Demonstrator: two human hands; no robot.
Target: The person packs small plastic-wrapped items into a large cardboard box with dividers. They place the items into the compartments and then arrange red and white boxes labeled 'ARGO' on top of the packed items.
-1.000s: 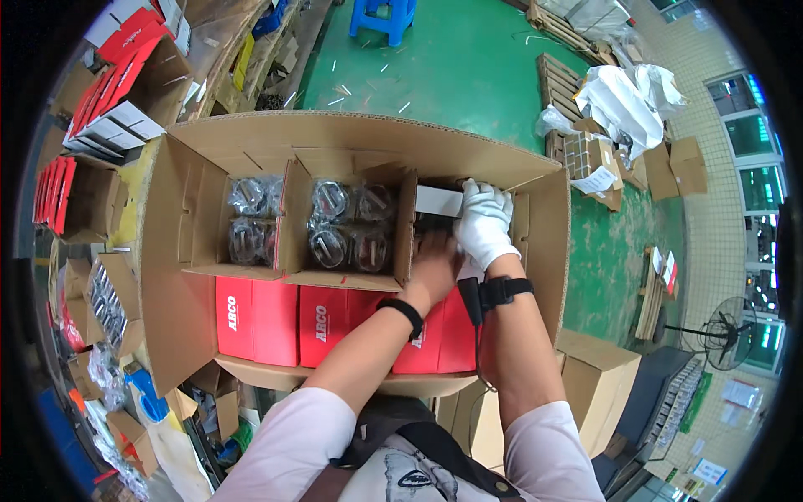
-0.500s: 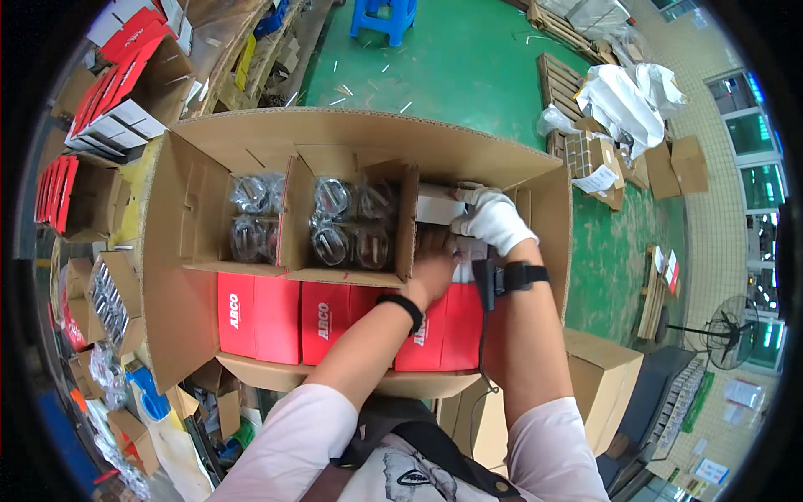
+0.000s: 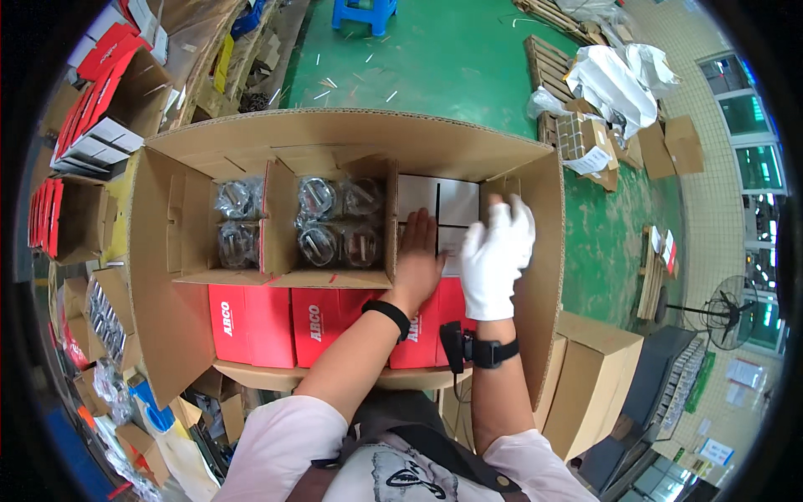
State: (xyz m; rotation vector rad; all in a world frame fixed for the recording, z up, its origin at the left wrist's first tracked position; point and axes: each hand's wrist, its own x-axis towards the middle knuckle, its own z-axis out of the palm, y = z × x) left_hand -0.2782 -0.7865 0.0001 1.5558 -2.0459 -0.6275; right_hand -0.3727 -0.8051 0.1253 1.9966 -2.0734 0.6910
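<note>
My bare left hand (image 3: 419, 260) lies with its fingers stretched over small white boxes (image 3: 459, 203) packed in the right part of a big open cardboard carton (image 3: 335, 134). My right hand (image 3: 499, 259), in a white glove, is raised beside those boxes near the carton's right wall, fingers apart, holding nothing. Left of my left hand, a cardboard divider box (image 3: 391, 226) holds several round metal parts in clear plastic (image 3: 317, 199). Further left, a second divider has more wrapped parts (image 3: 237, 245). A row of red boxes (image 3: 252, 328) lines the carton's near side, partly under my left forearm.
Red-and-white boxes (image 3: 100, 92) stand in cartons at the far left. A blue stool (image 3: 365, 12) is on the green floor ahead. To the right are a wooden pallet (image 3: 542, 79), a closed carton (image 3: 594, 385) and a standing fan (image 3: 726, 313).
My gloved right hand has lifted off the white boxes and turned upright, moving toward me. The left hand now lies flatter on them, and their white tops show more fully.
</note>
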